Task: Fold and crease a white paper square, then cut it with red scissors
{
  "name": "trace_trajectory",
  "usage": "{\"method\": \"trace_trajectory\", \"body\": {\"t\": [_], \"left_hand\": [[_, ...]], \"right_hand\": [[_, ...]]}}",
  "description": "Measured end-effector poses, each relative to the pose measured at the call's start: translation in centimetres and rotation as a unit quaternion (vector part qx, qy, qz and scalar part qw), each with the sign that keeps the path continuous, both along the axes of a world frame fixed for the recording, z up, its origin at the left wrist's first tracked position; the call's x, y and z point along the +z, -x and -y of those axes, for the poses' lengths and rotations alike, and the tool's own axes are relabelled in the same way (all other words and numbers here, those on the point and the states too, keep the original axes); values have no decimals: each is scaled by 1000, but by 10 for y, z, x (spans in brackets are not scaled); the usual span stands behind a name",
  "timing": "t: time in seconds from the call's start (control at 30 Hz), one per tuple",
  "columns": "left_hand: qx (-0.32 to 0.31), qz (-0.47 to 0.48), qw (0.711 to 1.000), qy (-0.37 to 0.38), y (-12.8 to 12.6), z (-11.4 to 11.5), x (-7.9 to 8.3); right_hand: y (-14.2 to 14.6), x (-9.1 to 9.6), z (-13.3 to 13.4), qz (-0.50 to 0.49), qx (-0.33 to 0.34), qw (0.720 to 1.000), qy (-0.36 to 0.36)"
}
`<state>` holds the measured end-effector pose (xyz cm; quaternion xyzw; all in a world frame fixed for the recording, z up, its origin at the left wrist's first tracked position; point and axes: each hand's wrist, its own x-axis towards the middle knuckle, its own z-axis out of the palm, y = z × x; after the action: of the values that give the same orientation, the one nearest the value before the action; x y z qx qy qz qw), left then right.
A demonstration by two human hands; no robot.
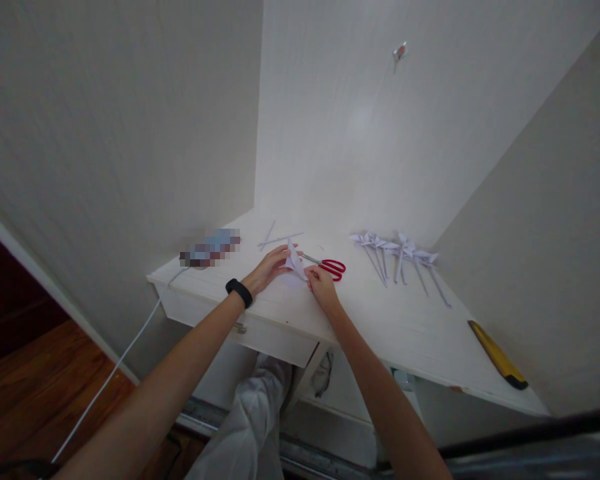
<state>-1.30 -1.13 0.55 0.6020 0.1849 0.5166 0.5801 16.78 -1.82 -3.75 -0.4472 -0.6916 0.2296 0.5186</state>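
A small folded piece of white paper [295, 261] stands up from the white desk [380, 313], between both my hands. My left hand [269, 268], with a black band on the wrist, lies against the paper's left side, fingers pressed to it. My right hand [320, 280] pinches the paper's lower right edge. Red-handled scissors [330, 267] lie just right of my right hand.
Several finished white paper pinwheels on sticks [400, 257] lie at the desk's right. Thin white strips [277, 239] lie behind the paper. A yellow and black utility knife [497, 355] rests near the right edge. A white cable [115, 370] hangs off the left corner.
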Motion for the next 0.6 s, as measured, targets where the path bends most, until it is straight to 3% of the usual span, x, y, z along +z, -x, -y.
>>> {"method": "trace_trajectory", "body": {"t": [0.3, 0.6], "left_hand": [[19, -5, 1000, 6, 12, -8, -8], [53, -16, 998, -4, 15, -1, -7]], "right_hand": [[15, 6, 14, 17, -57, 998, 3], [35, 18, 43, 115, -123, 985, -32]]}}
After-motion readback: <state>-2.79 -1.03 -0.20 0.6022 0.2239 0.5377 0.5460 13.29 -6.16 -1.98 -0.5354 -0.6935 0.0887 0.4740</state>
